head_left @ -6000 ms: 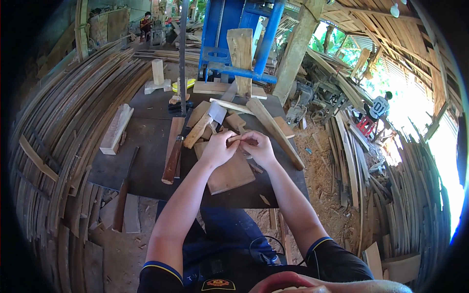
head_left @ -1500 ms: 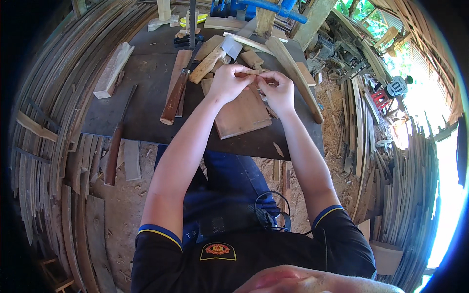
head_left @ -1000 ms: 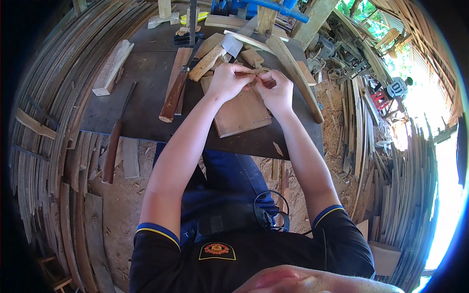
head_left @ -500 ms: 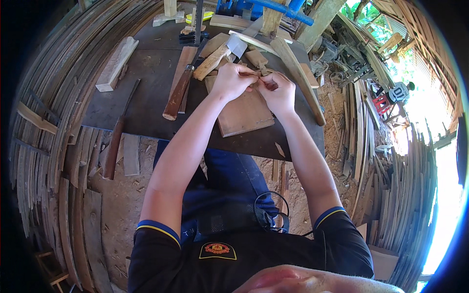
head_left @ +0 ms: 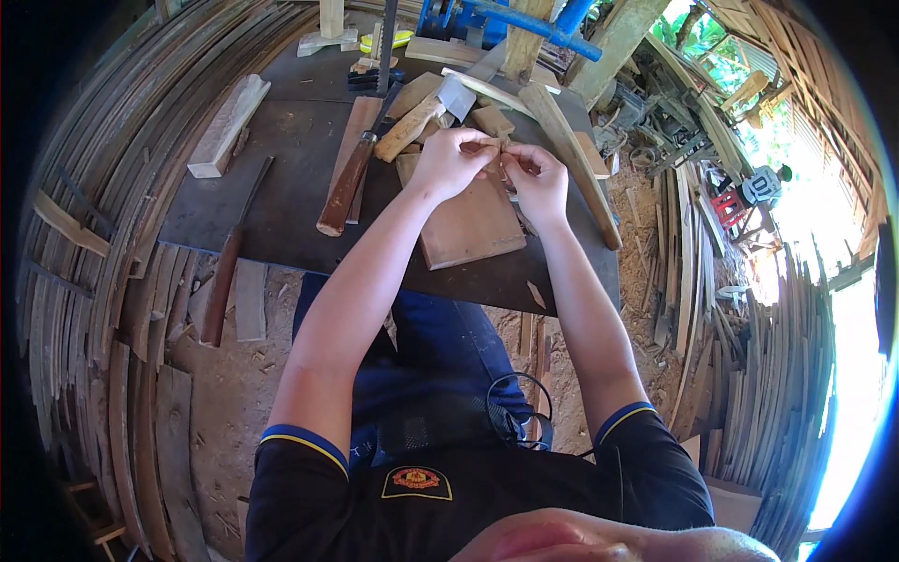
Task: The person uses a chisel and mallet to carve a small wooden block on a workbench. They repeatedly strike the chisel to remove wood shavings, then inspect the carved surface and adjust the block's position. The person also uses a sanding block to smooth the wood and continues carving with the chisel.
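Observation:
My left hand [head_left: 454, 161] and my right hand [head_left: 534, 178] meet above a square wooden board [head_left: 473, 229] on the dark worktable [head_left: 281, 206], both with fingertips pinched on a small light-brown wood piece [head_left: 496, 145]. The piece's shape is mostly hidden by my fingers. Just beyond my left hand lie a cleaver [head_left: 454, 96] with a pale wooden handle and some short wood blocks [head_left: 490, 120]. Left of it is a long tool with a brown wooden handle [head_left: 337, 197]. A long wooden bar [head_left: 581, 178] lies diagonally just right of my right hand.
A pale block [head_left: 220, 131] and another long-handled blade [head_left: 228, 272] lie at the table's left. Behind stand an upright saw blade [head_left: 386, 47] and blue metal machinery [head_left: 524, 19]. Stacked planks [head_left: 103, 187] flank both sides. A person [head_left: 761, 185] is by a red stool at far right.
Since six seconds ago the view has tilted down, so the table sits higher in frame. Both hands keep pinching together, with slight finger shifts in the last second.

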A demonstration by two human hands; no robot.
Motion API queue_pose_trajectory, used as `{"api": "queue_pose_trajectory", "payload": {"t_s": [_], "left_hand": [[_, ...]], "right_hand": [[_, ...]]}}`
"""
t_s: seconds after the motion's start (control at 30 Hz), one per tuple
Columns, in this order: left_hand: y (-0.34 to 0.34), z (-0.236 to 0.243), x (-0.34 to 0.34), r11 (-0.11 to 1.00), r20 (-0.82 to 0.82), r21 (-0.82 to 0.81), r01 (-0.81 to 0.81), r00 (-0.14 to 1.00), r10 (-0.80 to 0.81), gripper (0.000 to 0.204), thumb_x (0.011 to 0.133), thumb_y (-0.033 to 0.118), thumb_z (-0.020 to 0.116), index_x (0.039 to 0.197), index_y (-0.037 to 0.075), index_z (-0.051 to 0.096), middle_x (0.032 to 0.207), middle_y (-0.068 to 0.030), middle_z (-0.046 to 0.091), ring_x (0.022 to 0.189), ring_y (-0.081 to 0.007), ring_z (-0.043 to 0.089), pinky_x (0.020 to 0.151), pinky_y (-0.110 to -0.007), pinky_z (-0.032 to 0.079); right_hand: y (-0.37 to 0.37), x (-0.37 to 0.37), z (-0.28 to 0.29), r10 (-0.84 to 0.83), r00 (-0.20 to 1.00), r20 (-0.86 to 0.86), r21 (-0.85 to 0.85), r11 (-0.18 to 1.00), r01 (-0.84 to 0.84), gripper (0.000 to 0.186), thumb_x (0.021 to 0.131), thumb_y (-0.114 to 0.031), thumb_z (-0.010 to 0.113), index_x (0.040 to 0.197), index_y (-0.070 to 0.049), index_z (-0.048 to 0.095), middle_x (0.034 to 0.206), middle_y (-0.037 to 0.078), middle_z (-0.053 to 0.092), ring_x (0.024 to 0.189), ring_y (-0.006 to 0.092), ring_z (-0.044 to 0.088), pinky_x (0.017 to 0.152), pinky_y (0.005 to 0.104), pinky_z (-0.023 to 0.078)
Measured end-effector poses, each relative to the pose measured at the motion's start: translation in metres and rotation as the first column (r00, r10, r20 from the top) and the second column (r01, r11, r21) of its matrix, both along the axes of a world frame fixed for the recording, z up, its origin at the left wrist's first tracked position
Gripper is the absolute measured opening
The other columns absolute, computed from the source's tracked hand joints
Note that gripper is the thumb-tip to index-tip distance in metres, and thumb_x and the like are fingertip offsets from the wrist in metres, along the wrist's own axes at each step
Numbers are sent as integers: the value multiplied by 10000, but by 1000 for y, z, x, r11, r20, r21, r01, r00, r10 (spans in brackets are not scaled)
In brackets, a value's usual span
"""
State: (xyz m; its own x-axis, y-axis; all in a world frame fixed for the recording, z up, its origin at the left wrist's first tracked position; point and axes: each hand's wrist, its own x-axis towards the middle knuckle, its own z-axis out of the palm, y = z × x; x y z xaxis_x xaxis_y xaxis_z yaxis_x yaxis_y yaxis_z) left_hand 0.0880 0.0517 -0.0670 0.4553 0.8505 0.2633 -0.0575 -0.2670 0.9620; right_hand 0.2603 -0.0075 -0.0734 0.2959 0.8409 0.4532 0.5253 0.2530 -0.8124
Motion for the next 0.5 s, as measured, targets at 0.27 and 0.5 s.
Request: {"api": "queue_pose_trajectory", "payload": {"t_s": [0.27, 0.5], "left_hand": [[1, -2, 0, 1000, 40, -4, -9, 999, 9, 273, 963, 119, 691, 1187, -37, 688, 1050, -99, 734, 882, -124, 708, 741, -260, 613], [5, -6, -2, 998, -9, 47, 37, 999, -36, 245, 963, 104, 690, 1163, -37, 699, 1030, -102, 737, 893, -128, 714, 766, -266, 614]], "right_hand": [[-5, 1, 10, -10, 996, -89, -13, 1000, 9, 154, 862, -111, 780, 988, -25, 768, 870, 48, 743, 768, 94, 671, 691, 276, 532], [-5, 0, 7, 109, 993, -35, -66, 992, -112, 129, 867, -119, 774, 955, -26, 761, 877, 57, 757, 806, 120, 701, 732, 277, 541]]}}
